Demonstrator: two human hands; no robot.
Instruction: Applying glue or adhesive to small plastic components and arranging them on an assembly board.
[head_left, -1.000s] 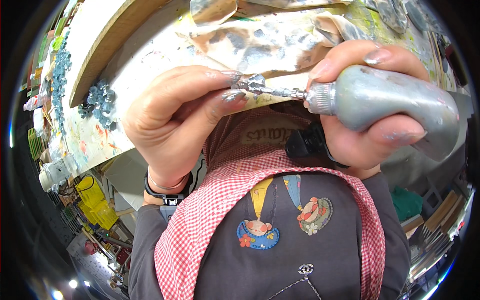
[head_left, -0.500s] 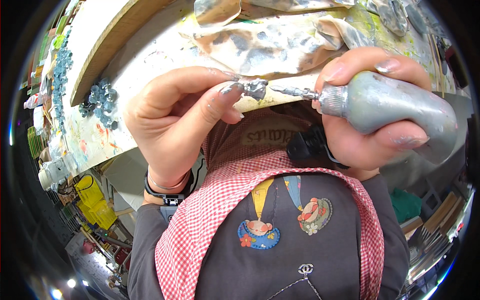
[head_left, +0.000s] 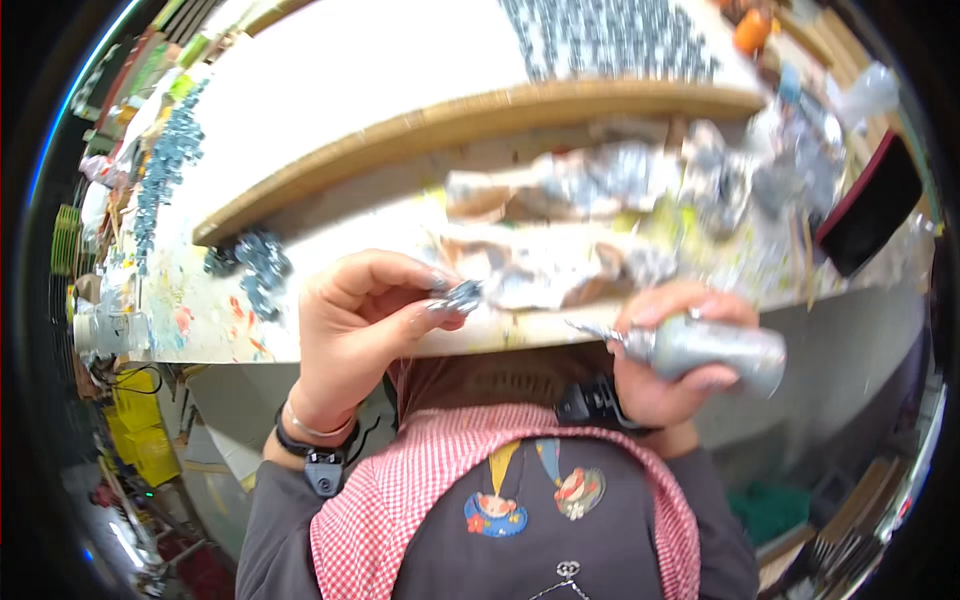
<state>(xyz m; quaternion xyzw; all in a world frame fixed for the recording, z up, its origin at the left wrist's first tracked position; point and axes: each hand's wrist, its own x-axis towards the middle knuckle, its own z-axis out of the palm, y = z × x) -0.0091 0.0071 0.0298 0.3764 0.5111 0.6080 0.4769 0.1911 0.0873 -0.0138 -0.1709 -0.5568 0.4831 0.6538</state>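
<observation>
Between the thumb and fingers of my left hand [head_left: 365, 315] is a small silver-painted piece [head_left: 463, 297], its exact kind too blurred to tell. My right hand [head_left: 660, 360] grips a grey squeeze bottle [head_left: 725, 355] lying on its side, with its thin silver nozzle [head_left: 590, 330] pointing left toward the piece. A gap separates the nozzle tip from the piece. Both hands are above the near edge of the table. Silver smears mark my fingers. Just beyond them lies a paint-stained cloth [head_left: 560, 270].
A long wooden strip [head_left: 480, 120] crosses the table, with rows of small blue-grey pieces [head_left: 610, 40] behind it. More such pieces sit in a cluster [head_left: 262, 270] and a line [head_left: 165, 170] at left. An orange container [head_left: 752, 32] and a dark flat object [head_left: 872, 205] are at right.
The view has tilted up, showing more of the table. My hands have drawn apart, so the nozzle is farther from the silver piece. Both grips stay the same.
</observation>
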